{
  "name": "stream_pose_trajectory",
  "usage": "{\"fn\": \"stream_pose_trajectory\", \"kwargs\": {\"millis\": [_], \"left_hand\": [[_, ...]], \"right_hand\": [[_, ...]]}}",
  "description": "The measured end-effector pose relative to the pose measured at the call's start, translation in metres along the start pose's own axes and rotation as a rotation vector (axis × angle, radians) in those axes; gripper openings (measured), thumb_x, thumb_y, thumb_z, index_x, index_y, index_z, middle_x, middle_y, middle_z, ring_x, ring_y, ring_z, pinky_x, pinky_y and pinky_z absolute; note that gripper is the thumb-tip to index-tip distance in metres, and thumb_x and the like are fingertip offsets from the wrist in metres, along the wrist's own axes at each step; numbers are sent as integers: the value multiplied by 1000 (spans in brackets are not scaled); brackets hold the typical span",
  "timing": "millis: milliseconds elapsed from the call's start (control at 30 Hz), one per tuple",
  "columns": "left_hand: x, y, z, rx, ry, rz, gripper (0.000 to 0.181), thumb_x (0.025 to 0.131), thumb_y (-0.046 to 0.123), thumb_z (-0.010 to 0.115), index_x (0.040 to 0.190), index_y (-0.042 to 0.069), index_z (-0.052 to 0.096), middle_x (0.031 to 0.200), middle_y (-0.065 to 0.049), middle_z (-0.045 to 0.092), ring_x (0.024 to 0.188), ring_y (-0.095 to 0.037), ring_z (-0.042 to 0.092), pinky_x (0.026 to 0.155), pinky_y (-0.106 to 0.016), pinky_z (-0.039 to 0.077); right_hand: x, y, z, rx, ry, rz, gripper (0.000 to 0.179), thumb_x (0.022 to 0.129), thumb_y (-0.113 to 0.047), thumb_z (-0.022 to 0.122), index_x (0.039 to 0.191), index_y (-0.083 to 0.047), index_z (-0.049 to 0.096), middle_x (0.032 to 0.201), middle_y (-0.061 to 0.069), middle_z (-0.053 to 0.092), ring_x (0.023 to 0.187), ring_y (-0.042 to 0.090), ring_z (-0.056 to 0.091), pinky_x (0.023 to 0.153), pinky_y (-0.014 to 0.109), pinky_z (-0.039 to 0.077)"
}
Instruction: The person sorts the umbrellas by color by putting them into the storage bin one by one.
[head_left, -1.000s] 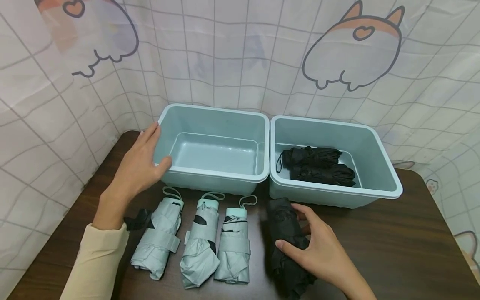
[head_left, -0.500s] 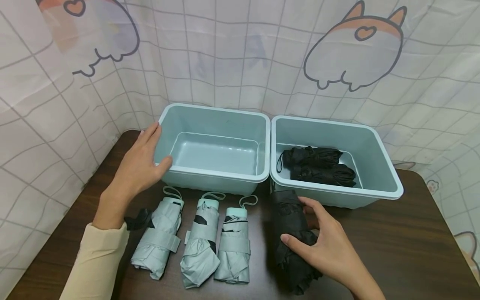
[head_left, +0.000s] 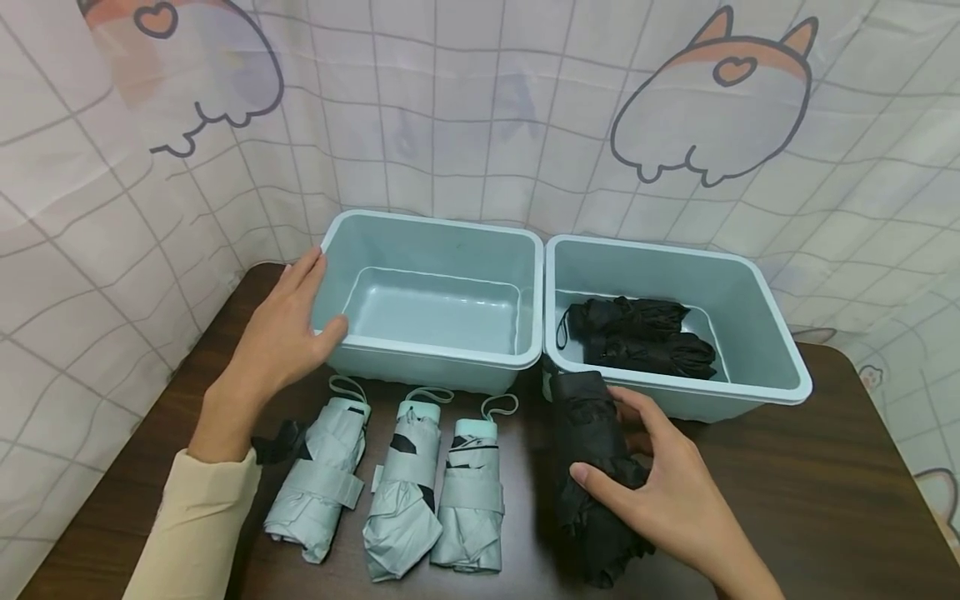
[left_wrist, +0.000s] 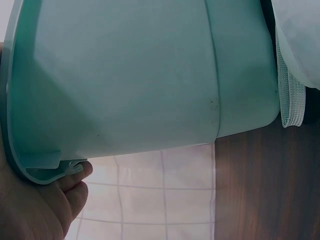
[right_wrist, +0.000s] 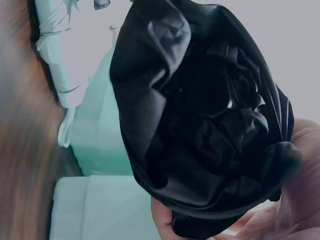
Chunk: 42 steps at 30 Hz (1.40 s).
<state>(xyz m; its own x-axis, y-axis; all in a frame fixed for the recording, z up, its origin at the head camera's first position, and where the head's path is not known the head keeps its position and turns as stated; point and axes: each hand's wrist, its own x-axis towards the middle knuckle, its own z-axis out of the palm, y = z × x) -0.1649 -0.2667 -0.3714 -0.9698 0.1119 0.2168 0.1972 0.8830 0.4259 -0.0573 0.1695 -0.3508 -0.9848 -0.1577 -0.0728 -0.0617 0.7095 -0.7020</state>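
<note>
My right hand [head_left: 667, 483] grips a black folded umbrella [head_left: 596, 467], thumb across its near side and fingers along its right. The umbrella's top overlaps the front of the right bin in the head view. In the right wrist view the bundled black cloth [right_wrist: 200, 115] fills the middle. My left hand [head_left: 281, 333] rests at the left end of the pale blue left bin [head_left: 435, 350], fingers fairly straight along the rim, thumb at the front corner. The left wrist view shows fingers [left_wrist: 75, 195] against the bin's rim corner.
Two black folded umbrellas [head_left: 645, 333] lie in the right bin [head_left: 720, 396]. Three pale blue-grey folded umbrellas, the left one [head_left: 318, 475], middle one [head_left: 405, 492] and right one [head_left: 471, 496], lie before the left bin. A checked curtain [head_left: 480, 108] hangs behind the dark wooden table [head_left: 817, 492].
The right hand has carried the black umbrella slightly right and forward, toward the right bin. The left hand stays on the left bin. The other umbrellas have not moved.
</note>
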Motion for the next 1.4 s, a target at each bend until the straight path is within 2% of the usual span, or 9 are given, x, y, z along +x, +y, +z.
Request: {"fn": "stream_pose_trajectory", "kwargs": {"millis": [200,467,633,767,900,1033,1133,1267,1400], "left_hand": [[0,1,2,-5,-9,7,84,98,34,56,168,1,22,177,-19,21,160,-53,24,124,-73,27],[-4,-2,0,-3,-18,-15,84,98,33,56,168,0,21,177,-19,19,160,-54,23,124,-73,26],[-5,-3,0,-13,-3,-2,84,98,33,56,167,0,22,177,-20,21,159,-54,24,124,-72,27],[-5,-2,2,-21,2,8,84,97,33,56,167,-1,23,177,-21,21,160,-54,24,125,-72,27],[-4,0,2,-27,4,20,84,97,32,57,167,-1,23,177,-20,21,160,-53,24,125,-71,27],[-2,2,2,-27,5,27,84,98,32,56,167,-1,23,177,-20,21,159,-54,25,124,-72,28],[0,2,1,-30,3,26,84,97,31,56,167,-1,23,177,-21,21,159,-54,25,124,-72,28],[0,2,1,-27,-3,23,84,98,31,56,167,-1,23,177,-21,21,159,-55,25,123,-73,28],[0,1,0,-18,-8,16,84,98,32,56,168,0,22,177,-20,20,158,-56,25,123,-73,28]], "right_hand": [[-1,-1,-5,30,8,-12,87,88,-46,85,159,-26,41,143,12,62,112,28,73,86,46,61],[7,-7,-14,23,25,1,90,89,-48,83,163,-26,36,148,14,56,121,38,70,89,56,61],[12,-11,-22,64,37,-17,88,90,-44,83,163,-27,36,147,14,55,121,38,71,81,45,63],[16,-13,-34,103,43,-21,87,91,-39,82,163,-28,35,148,14,54,123,42,69,79,41,63],[22,-14,-51,91,59,-22,88,92,-39,81,165,-30,34,148,15,52,126,47,63,87,49,61],[35,-16,-66,104,69,-32,85,93,-39,79,165,-29,34,148,16,53,132,47,57,99,54,52],[48,-17,-73,142,58,-37,82,95,-37,77,165,-28,35,146,15,55,132,41,54,101,44,48],[64,-20,-77,163,53,-31,80,96,-39,75,165,-26,35,142,13,56,122,34,56,87,26,52],[79,-24,-81,182,50,-13,82,96,-40,74,166,-26,33,146,15,53,120,33,58,79,22,57]]}}
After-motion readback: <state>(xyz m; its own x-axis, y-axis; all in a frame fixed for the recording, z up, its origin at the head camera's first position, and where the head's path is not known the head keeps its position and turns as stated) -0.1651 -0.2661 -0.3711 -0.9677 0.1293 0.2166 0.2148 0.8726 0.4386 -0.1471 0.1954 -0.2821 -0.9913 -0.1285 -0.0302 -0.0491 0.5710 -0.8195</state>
